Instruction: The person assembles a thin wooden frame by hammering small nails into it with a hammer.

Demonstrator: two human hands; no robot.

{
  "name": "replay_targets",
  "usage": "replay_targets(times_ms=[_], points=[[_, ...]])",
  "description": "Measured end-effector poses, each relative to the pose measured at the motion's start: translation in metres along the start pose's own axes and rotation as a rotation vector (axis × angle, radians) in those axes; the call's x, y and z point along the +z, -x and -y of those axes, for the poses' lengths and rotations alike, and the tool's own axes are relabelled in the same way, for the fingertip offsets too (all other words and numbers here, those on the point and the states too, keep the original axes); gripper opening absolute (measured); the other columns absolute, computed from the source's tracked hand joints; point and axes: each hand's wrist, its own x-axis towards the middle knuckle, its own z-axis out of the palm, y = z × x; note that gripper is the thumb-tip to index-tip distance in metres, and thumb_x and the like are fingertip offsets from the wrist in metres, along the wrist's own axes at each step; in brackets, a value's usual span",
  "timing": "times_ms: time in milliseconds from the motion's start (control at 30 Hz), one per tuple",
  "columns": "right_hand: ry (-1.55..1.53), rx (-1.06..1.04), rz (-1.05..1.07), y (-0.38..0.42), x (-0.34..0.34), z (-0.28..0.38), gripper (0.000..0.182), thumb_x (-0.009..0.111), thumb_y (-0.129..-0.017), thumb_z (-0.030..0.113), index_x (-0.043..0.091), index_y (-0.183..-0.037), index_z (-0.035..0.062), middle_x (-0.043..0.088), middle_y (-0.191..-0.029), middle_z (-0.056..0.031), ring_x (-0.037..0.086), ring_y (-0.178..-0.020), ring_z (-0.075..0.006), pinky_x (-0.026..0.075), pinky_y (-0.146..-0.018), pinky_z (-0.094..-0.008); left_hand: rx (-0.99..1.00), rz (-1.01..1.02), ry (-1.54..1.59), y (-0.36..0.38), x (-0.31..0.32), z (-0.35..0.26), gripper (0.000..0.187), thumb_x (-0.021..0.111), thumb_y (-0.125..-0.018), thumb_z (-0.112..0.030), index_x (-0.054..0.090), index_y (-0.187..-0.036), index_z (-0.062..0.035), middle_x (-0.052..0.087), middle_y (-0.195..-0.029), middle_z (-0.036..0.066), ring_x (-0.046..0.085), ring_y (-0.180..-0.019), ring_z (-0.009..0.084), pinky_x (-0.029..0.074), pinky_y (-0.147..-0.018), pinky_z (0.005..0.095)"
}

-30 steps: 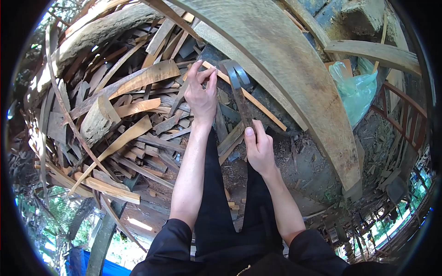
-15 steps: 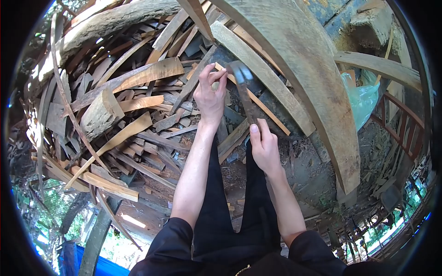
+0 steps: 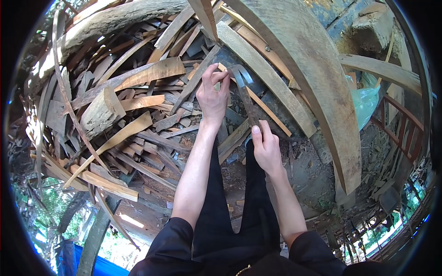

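Note:
My right hand (image 3: 268, 149) is wrapped around the lower handle of a claw hammer (image 3: 249, 105), thumb along the wood. The hammer's metal head is up beside my left fingertips, apart from them as far as I can tell. My left hand (image 3: 213, 95) is closed in a pinch, thumb and index finger together. Whatever it may hold is too small to make out. Just behind the fingertips and hammer head runs a thin wooden strip (image 3: 268, 112), slanting down to the right.
A large curved plank (image 3: 317, 69) arches over the right side, with a thick board (image 3: 271, 78) beside it. Scrap wood (image 3: 152, 99) heaps up at left, around a cut log (image 3: 102, 112). A green plastic bag (image 3: 366, 103) and a reddish wooden frame (image 3: 400, 122) are at far right.
The hammer head was blurred by motion and now shows sharply, slightly lower. My left hand keeps its pinch, and the whole view has shifted slightly.

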Motion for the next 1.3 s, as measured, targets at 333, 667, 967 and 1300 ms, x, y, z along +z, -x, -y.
replay_targets(times_ms=[333,667,967,1300], points=[[0.049,0.029,0.017,0.000,0.004,0.001,0.032,0.050,-0.111,0.028,0.055,-0.118,-0.0030,0.061,-0.078,-0.0227,0.066,-0.068,-0.0388,0.051,-0.065,-0.0412,-0.028,-0.003,0.039,0.002,0.002,0.002,0.051,0.077,-0.091,0.000,0.050,-0.134,-0.0051,0.078,-0.090,0.008,0.076,-0.084,0.0170,0.058,-0.080,0.0311],[0.028,-0.005,-0.014,0.004,0.009,0.000,0.033,0.049,-0.112,0.028,0.055,-0.119,-0.0036,0.061,-0.079,-0.0223,0.066,-0.068,-0.0369,0.050,-0.064,-0.0416,-0.065,-0.009,0.097,0.001,0.000,0.000,0.044,0.076,-0.092,-0.002,0.053,-0.129,-0.0060,0.079,-0.094,0.009,0.077,-0.088,0.0188,0.059,-0.083,0.0315],[-0.135,-0.066,-0.140,0.019,0.012,-0.016,0.034,0.054,-0.111,0.033,0.056,-0.118,0.0002,0.059,-0.074,-0.0079,0.058,-0.062,-0.0146,0.048,-0.059,-0.0309,-0.347,0.028,0.386,-0.004,-0.023,-0.003,0.027,0.075,-0.096,-0.004,0.068,-0.121,-0.0020,0.080,-0.106,0.009,0.075,-0.097,0.0135,0.059,-0.084,0.0278],[-0.113,-0.015,-0.228,0.023,0.039,-0.007,0.032,0.047,-0.114,0.027,0.061,-0.118,-0.0010,0.057,-0.077,-0.0009,0.051,-0.057,-0.0056,0.042,-0.049,-0.0248,-0.363,0.204,0.143,-0.052,-0.026,0.021,0.025,0.080,-0.092,-0.025,0.077,-0.104,-0.0035,0.062,-0.094,0.007,0.062,-0.086,0.0180,0.052,-0.080,0.0328]])
